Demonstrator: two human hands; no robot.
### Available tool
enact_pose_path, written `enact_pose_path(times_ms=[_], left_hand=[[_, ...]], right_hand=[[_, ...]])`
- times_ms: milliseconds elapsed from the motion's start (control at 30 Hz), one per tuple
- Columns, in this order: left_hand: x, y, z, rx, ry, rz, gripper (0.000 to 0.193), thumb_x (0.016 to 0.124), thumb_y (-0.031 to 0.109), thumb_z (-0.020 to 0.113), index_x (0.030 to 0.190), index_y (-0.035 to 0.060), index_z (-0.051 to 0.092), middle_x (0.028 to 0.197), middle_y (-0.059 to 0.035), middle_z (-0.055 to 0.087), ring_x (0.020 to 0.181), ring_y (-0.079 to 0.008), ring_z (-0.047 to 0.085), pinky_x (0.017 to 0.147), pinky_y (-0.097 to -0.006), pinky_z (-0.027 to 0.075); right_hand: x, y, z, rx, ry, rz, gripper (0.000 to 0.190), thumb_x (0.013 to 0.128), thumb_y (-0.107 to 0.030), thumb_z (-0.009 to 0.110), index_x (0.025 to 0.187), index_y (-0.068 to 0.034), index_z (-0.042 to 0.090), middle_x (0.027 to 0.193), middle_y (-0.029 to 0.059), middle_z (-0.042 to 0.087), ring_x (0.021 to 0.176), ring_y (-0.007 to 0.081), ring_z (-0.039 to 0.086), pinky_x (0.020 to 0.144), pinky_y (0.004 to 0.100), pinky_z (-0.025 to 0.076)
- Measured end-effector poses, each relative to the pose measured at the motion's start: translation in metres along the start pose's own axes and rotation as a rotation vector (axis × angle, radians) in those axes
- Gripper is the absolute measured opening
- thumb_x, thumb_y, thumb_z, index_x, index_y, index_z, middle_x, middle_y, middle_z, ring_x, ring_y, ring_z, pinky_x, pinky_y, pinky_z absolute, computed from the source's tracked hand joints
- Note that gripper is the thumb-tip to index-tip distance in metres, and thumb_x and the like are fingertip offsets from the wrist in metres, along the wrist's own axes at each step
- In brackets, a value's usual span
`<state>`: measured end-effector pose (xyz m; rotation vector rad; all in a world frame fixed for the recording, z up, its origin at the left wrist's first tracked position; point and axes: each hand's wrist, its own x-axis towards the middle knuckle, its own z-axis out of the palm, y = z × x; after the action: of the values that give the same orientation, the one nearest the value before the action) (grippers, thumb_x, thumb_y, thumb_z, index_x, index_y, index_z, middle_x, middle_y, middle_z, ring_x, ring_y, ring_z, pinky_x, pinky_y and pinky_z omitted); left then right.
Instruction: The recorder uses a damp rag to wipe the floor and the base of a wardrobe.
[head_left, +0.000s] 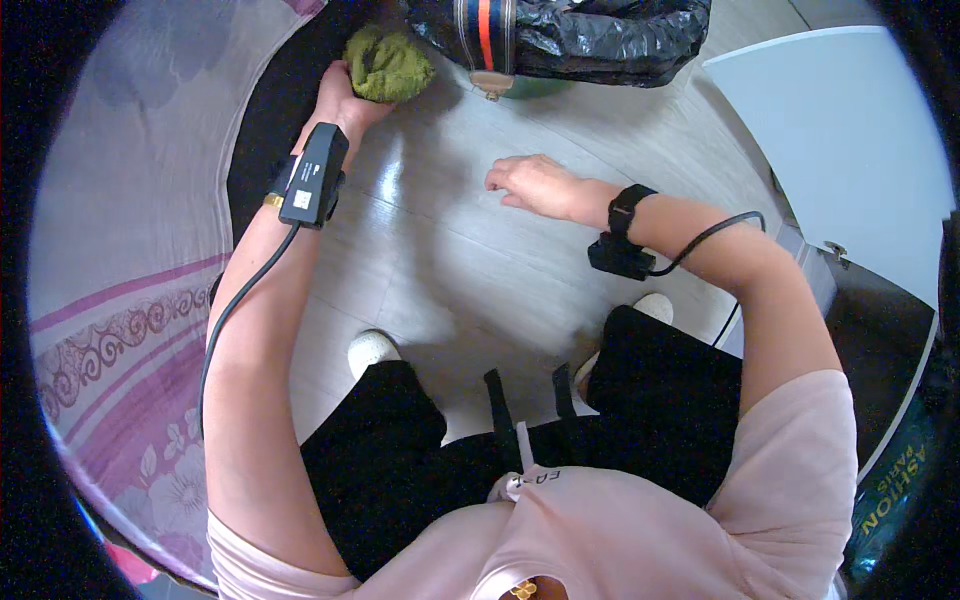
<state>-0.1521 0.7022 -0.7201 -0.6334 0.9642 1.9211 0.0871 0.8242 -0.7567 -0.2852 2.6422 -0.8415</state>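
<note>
At the upper left, my left hand (349, 105) is closed around a bunched green cloth (388, 66), its fingers mostly hidden behind the cloth. The cloth is beside the dark side of a bed. My right hand (534, 184) hangs above the wood-look floor (442, 262) right of the middle, fingers loosely curled and apart, with nothing in them. Both wrists carry strapped black devices with cables.
A black plastic bag (607, 45) and a striped strap (486, 34) are at the top. Patterned bedding (142, 300) lies along the left. On the right is an open white door panel (832, 135) with a hinge. Both feet stand below my hands.
</note>
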Motion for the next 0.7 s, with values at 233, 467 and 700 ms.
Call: enact_pose_path(times_ms=[233,467,700], left_hand=[[0.000,-0.005,0.003,0.008,-0.002,-0.010,0.038,0.086,0.022,0.029,0.113,0.0052,0.050,0.120,-0.0133,0.050,0.113,-0.0295,0.046,0.097,-0.0454,0.034],[0.006,-0.006,-0.001,-0.035,-0.032,-0.044,0.040,0.086,0.024,0.028,0.116,0.0054,0.049,0.122,-0.0137,0.048,0.114,-0.0300,0.045,0.098,-0.0473,0.033],[0.007,-0.012,0.000,-0.017,-0.066,-0.035,0.039,0.086,0.021,0.028,0.115,0.0052,0.049,0.121,-0.0140,0.049,0.113,-0.0298,0.046,0.097,-0.0458,0.034]], right_hand=[[0.013,0.003,0.021,-0.049,0.097,-0.148,0.023,0.072,-0.013,0.063,0.091,-0.005,0.053,0.091,0.0080,0.054,0.092,0.0266,0.052,0.078,0.0373,0.045],[0.018,0.009,0.027,-0.093,0.076,-0.191,0.012,0.078,-0.015,0.055,0.086,-0.006,0.052,0.085,0.0082,0.053,0.087,0.0269,0.052,0.076,0.0369,0.045],[0.012,0.007,0.044,-0.230,0.142,-0.167,0.011,0.076,-0.010,0.048,0.085,-0.003,0.051,0.087,0.0102,0.052,0.089,0.0268,0.051,0.077,0.0361,0.044]])
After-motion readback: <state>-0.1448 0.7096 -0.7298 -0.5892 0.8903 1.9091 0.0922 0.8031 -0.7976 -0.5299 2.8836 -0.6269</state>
